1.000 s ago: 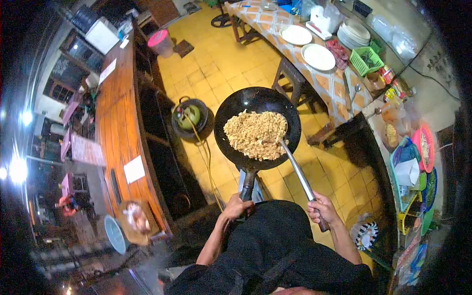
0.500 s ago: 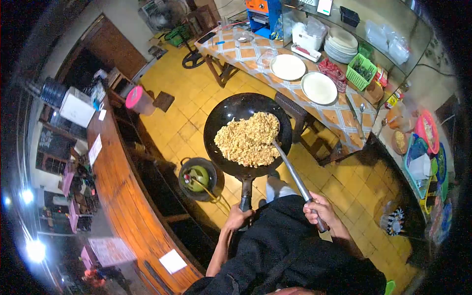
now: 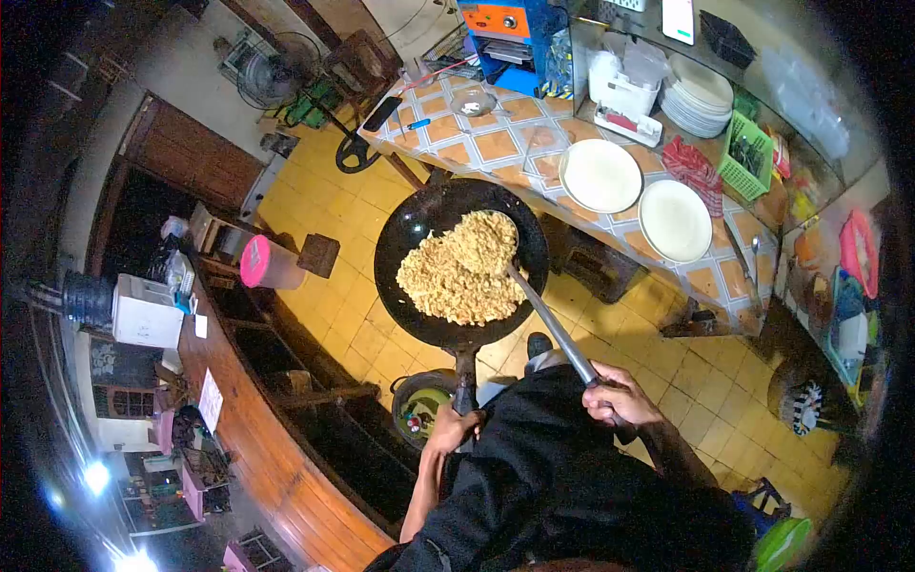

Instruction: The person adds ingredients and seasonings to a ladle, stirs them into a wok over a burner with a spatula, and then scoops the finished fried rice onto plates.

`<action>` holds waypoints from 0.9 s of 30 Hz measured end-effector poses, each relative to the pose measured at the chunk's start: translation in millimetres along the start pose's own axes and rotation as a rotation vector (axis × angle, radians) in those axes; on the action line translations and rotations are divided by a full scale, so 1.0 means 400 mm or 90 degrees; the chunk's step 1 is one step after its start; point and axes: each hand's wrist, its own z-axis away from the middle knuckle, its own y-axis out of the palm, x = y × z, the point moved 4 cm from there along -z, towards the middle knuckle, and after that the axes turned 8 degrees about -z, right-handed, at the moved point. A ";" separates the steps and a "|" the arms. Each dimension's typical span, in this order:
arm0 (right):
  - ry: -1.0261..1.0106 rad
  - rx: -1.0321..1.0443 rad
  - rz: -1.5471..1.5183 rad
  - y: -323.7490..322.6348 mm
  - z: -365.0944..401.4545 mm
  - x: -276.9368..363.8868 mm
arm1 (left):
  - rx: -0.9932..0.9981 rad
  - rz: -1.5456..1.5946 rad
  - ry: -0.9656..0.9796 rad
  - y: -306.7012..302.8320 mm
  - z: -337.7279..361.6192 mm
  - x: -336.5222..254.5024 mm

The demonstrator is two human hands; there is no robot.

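Note:
My left hand (image 3: 452,429) is closed around the dark handle of a black wok (image 3: 405,205), which I carry in front of me over the floor. A heap of fried rice (image 3: 443,286) lies in the wok. My right hand (image 3: 620,394) grips the long metal handle of a ladle (image 3: 553,324). The ladle's bowl sits in the wok under a mound of rice at its right side. Beyond the wok, two cream plates lie on the tiled table: a farther plate (image 3: 601,176) and a nearer plate (image 3: 675,221).
The tiled table (image 3: 496,145) runs across the back, holding a plate stack (image 3: 701,91), a green basket (image 3: 746,157) and a red cloth (image 3: 694,172). A wooden counter (image 3: 257,458) curves along my left. A pink-lidded bucket (image 3: 262,262) and a gas cylinder in a black tub (image 3: 410,391) stand on the floor.
My view has turned and shifted toward the table, so the plates appear farther right. The wok is now nearer the table's edge, and the gas cylinder is partly behind my left hand and the wok's handle.

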 end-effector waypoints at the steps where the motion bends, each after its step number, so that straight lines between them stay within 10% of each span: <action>1: 0.004 -0.005 0.000 0.017 -0.024 0.010 | -0.009 -0.032 -0.006 -0.029 -0.017 -0.012; 19: -0.167 -0.288 -0.164 0.307 -0.441 0.094 | 0.236 0.051 -0.004 -0.534 -0.436 -0.218; 23: -0.231 -0.361 -0.239 0.383 -0.507 0.153 | 0.274 -0.144 0.210 -0.622 -0.580 -0.256; 27: -0.294 -0.362 -0.342 0.402 -0.479 0.264 | 0.315 -0.121 0.059 -0.612 -0.540 -0.406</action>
